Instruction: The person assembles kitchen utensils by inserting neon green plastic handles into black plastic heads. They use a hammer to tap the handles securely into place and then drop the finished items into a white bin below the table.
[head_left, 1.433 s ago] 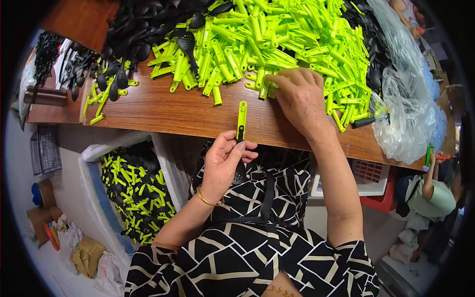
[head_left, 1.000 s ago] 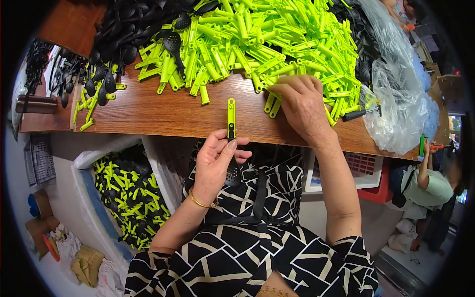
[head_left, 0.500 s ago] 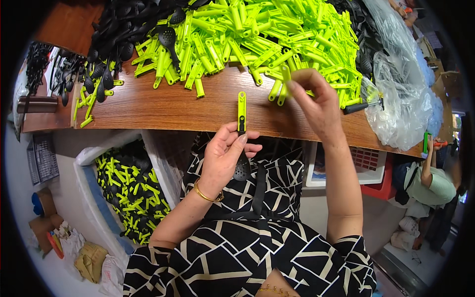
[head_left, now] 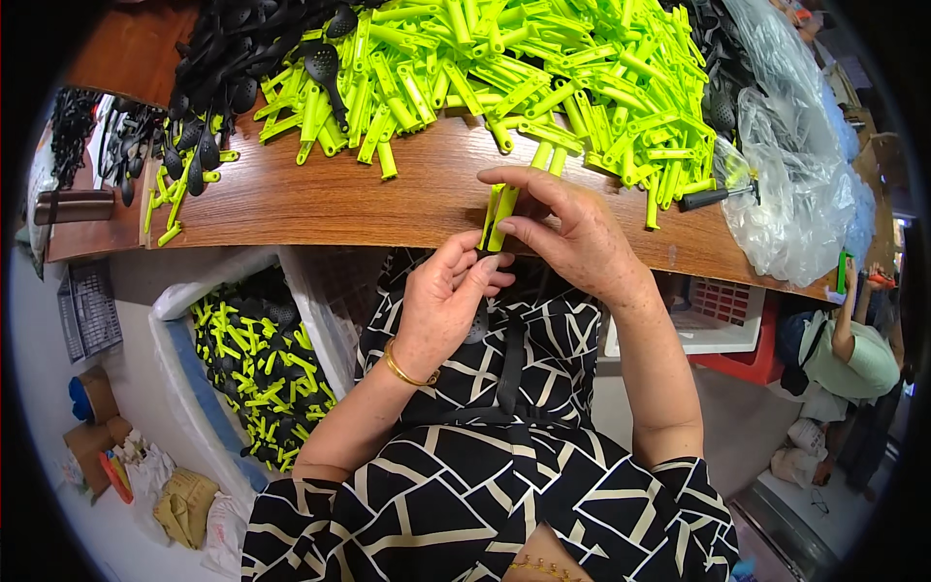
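Near the table's front edge, my left hand [head_left: 441, 308] is closed on the neck of a black perforated spoon. The spoon's dotted head [head_left: 476, 328] hangs below my fingers, and a lime-green handle piece [head_left: 490, 215] stands up at its top end. My right hand [head_left: 587, 231] pinches a second lime-green handle piece [head_left: 506, 209] between thumb and fingers, close alongside the first. Whether the two pieces touch is hard to see. Beyond my hands lies a large heap of lime-green handle pieces [head_left: 543, 68], with a loose black perforated spoon [head_left: 325, 73] on its left side.
Black spoons [head_left: 242, 44] are piled at the far left of the wooden table [head_left: 291, 213]. At right lie a black-handled tool [head_left: 706, 199] and clear plastic bags [head_left: 786, 223]. A white-rimmed box [head_left: 175, 308] at lower left holds black-and-green utensils. Another person [head_left: 853, 354] is at far right.
My right hand has come from the heap's front edge down and left to my left hand, bringing a lime-green handle piece. My left hand stays nearly in place, and the handle it holds is turned slightly.
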### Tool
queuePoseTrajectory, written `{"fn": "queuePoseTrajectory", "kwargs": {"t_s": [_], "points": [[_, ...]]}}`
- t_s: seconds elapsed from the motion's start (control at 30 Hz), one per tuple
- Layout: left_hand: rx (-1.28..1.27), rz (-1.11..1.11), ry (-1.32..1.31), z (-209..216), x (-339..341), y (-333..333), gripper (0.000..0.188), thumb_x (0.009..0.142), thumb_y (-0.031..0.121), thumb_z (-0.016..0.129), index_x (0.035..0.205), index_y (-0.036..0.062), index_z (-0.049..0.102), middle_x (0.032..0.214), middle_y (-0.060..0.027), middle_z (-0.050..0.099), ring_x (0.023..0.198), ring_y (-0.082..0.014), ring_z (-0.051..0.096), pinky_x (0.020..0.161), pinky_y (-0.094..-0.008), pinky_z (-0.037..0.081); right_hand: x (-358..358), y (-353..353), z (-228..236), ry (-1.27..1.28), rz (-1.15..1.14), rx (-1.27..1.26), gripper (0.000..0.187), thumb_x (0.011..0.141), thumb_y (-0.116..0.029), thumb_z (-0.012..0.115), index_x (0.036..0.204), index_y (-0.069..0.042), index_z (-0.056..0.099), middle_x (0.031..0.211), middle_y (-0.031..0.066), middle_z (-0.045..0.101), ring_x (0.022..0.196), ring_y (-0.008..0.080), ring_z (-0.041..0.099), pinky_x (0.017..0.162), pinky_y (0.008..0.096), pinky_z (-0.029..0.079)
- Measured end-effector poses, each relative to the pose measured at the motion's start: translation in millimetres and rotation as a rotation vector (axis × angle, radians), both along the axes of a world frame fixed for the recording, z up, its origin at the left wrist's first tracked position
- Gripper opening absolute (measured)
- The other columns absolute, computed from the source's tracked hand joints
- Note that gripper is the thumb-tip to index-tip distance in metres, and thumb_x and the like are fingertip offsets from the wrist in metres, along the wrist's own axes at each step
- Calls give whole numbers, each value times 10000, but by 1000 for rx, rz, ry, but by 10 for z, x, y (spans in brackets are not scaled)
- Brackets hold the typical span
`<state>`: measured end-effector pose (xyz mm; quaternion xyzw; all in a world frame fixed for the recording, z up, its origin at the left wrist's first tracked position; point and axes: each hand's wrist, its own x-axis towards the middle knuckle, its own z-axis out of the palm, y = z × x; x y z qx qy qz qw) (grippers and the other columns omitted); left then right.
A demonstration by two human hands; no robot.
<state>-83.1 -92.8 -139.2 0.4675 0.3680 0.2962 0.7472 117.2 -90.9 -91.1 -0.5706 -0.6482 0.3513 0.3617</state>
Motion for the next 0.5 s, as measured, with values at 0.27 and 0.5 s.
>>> {"fn": "queuePoseTrajectory", "kwargs": {"t_s": [0.27, 0.5], "points": [[-5, -3, 1, -53, 18, 38, 293, 1067, 152, 599, 1288, -40, 607, 1082, -115, 745, 933, -158, 730, 816, -266, 574, -73, -98, -132, 189, -83, -59, 433, 901, -43, 723, 1322, -88, 633, 961, 128, 701, 805, 253, 701, 741, 361, 559], [-23, 7, 16, -117, -32, 45, 263, 1077, 161, 583, 1247, -33, 631, 1032, -102, 748, 868, -141, 727, 774, -252, 563, -166, -98, -40, -220, -76, 202, 562, 832, -76, 765, 1366, -78, 593, 1148, 146, 678, 1072, 344, 645, 960, 442, 512]]}}
